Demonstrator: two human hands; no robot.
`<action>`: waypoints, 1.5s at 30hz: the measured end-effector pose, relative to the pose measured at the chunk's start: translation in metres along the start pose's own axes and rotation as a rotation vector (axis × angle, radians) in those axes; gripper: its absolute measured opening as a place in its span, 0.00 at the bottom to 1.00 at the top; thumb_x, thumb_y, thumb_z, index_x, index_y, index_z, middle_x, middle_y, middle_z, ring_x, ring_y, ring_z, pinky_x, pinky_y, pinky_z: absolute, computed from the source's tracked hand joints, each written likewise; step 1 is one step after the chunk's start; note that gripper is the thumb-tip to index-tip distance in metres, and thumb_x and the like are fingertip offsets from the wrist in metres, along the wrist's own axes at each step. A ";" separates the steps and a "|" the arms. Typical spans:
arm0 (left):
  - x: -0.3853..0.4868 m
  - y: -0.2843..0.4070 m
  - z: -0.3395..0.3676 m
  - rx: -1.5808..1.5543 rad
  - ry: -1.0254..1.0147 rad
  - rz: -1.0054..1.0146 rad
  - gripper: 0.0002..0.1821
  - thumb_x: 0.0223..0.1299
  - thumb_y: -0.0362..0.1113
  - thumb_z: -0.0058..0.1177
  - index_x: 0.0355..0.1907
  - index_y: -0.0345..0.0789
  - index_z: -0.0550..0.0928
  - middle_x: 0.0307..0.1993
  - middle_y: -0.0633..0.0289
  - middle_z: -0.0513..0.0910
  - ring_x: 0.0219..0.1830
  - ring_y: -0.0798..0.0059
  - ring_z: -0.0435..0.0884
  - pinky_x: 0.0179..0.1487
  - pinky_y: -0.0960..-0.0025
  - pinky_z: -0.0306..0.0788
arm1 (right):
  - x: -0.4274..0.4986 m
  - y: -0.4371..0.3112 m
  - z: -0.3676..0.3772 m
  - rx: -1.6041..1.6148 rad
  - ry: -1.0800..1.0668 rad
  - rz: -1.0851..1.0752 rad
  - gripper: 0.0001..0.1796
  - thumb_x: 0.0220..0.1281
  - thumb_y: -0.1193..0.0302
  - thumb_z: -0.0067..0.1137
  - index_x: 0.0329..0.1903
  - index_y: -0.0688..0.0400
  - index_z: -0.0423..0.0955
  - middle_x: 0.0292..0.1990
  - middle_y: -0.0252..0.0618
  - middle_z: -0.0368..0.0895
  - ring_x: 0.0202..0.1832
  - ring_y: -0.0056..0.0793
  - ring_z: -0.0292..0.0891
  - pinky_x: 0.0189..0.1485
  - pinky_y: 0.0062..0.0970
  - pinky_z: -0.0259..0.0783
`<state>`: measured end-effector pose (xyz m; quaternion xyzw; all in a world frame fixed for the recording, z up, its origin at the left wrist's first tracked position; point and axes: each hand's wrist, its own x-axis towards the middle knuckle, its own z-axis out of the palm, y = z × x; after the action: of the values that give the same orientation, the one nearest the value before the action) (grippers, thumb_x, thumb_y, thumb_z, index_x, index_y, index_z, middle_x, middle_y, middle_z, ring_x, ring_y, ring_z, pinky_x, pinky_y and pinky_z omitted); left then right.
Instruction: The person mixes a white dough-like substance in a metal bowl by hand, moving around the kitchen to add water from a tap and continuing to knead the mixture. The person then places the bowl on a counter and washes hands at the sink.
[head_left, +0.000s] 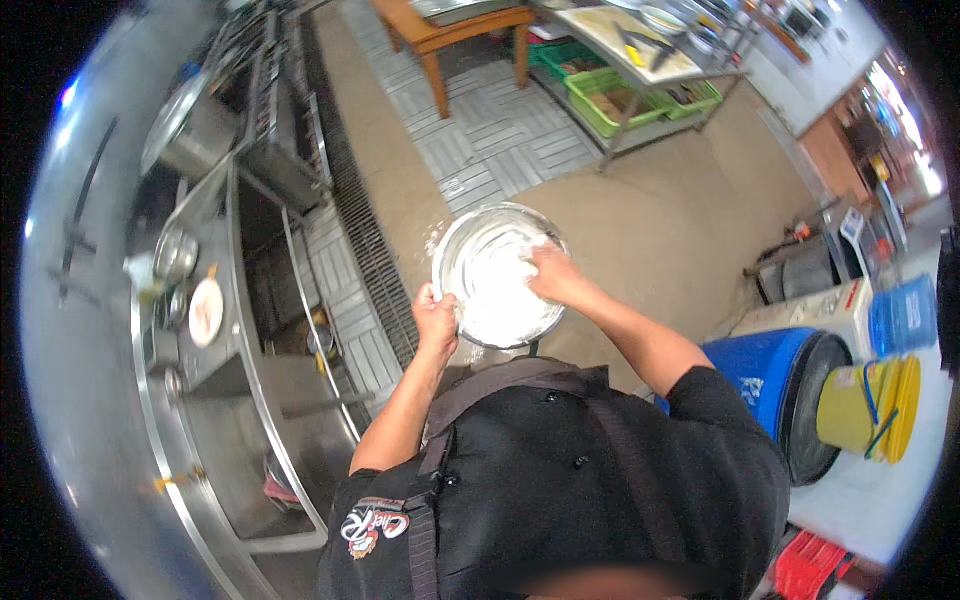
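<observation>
A round metal bowl (440, 259) is held in front of my body, above the floor. My left hand (436, 321) grips its rim at the lower left, with the thumb on top. White powder, like flour, (496, 289) covers much of the inside and looks very bright. My right hand (551, 271) is inside the bowl on the right, its fingertips blurred against the white powder; whether they hold any of it I cannot tell. White specks show beside the bowl's upper left rim.
On my left are a steel counter and sink (225, 450), a plate (206, 312) and a large pot (199, 127). A floor grate (367, 240) runs alongside. Ahead stand a wooden table (431, 37) and a steel table with knives (641, 49). A blue barrel (750, 375) is close on my right.
</observation>
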<state>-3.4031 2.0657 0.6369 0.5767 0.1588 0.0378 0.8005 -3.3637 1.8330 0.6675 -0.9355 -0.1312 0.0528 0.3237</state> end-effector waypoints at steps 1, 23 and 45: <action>0.016 -0.007 0.029 -0.011 -0.082 0.066 0.11 0.52 0.18 0.48 0.36 0.32 0.78 0.31 0.63 0.82 0.31 0.79 0.79 0.36 0.73 0.74 | 0.000 0.025 -0.010 0.015 -0.077 0.065 0.30 0.50 0.65 0.63 0.55 0.70 0.74 0.52 0.63 0.77 0.58 0.55 0.72 0.63 0.44 0.69; 0.167 -0.249 0.706 0.214 -1.093 -0.668 0.07 0.52 0.21 0.50 0.33 0.33 0.78 0.30 0.65 0.81 0.30 0.79 0.78 0.36 0.70 0.75 | -0.072 0.491 -0.330 0.314 1.000 0.929 0.18 0.54 0.75 0.56 0.49 0.61 0.82 0.42 0.55 0.86 0.47 0.49 0.83 0.54 0.42 0.75; 0.191 -0.418 1.319 0.431 -1.114 -0.651 0.14 0.51 0.19 0.48 0.41 0.30 0.78 0.36 0.60 0.83 0.35 0.76 0.83 0.41 0.70 0.78 | -0.003 1.007 -0.688 1.067 0.906 0.991 0.18 0.52 0.75 0.64 0.49 0.64 0.79 0.40 0.40 0.86 0.38 0.34 0.81 0.46 0.32 0.76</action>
<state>-2.8803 0.7713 0.5807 0.5796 -0.1076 -0.5402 0.6006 -3.0276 0.6637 0.5837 -0.5382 0.4770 -0.1361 0.6814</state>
